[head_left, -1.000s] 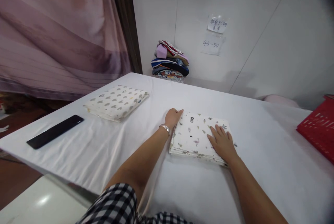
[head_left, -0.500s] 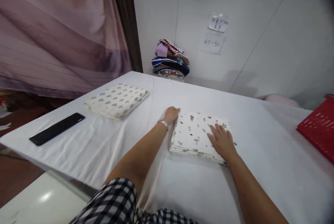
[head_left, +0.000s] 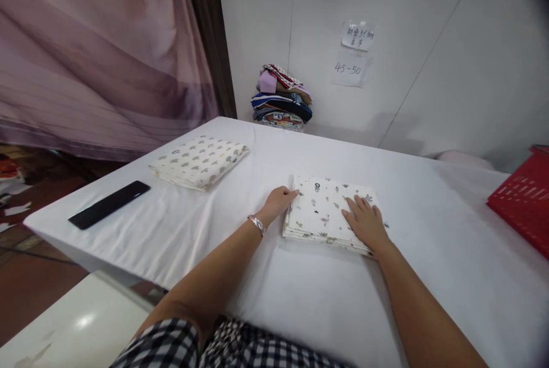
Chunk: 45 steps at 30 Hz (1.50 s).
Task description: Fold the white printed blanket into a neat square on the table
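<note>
A white cloth (head_left: 319,208) printed with plants and a flamingo lies folded into a thick rectangle on the table. At its left edge is my left hand (head_left: 278,203), thumb on top and fingers closed about the edge. My right hand (head_left: 366,224) rests flat on the cloth's right part, fingers spread. A silver bracelet (head_left: 257,224) circles my left wrist. Further left lies a second folded cloth (head_left: 199,162), white with grey cloud-like shapes, apart from both hands.
A white-covered table (head_left: 266,156) spans the view. A black phone-like slab (head_left: 109,204) lies at its left. Behind stands a stack of folded fabrics (head_left: 281,99); at the right is a red basket (head_left: 521,199). Paper signs (head_left: 349,67) hang on the wall.
My left hand has slid toward me along the cloth's left edge, from its far corner. My right hand stays flat on the cloth. The view has shifted slightly.
</note>
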Each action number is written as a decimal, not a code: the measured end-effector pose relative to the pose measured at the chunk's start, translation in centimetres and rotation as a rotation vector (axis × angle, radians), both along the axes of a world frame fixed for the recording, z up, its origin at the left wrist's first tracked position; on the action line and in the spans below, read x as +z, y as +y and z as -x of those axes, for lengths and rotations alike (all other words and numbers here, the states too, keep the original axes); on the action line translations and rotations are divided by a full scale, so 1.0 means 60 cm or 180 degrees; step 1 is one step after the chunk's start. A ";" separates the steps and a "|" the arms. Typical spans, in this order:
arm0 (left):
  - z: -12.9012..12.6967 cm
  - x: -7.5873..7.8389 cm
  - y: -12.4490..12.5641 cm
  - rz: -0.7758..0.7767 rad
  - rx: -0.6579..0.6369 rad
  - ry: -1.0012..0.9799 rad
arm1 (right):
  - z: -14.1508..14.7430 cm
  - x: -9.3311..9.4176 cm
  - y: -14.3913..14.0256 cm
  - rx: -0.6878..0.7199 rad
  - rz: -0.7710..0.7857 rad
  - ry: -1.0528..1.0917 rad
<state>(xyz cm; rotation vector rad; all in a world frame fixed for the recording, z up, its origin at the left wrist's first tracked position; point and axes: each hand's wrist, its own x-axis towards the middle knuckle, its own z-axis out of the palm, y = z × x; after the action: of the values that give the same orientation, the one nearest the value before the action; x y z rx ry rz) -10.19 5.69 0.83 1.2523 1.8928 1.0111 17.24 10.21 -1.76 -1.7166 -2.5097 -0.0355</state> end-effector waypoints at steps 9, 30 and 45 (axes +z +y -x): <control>-0.011 -0.011 0.004 0.0023 0.0201 0.0191 | -0.001 0.006 -0.002 -0.0007 0.0043 0.0034; -0.011 -0.016 0.034 -0.0034 0.0380 0.0636 | -0.002 0.004 -0.002 0.0058 -0.0032 0.0087; 0.000 0.018 -0.046 0.0219 -0.0144 -0.0448 | -0.006 0.006 0.008 0.0002 0.0153 0.0298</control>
<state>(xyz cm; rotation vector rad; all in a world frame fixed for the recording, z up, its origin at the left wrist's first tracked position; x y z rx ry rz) -10.20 2.91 1.92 1.1489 1.7691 0.9762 17.60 10.67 -1.41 -1.6932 -2.4630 0.1035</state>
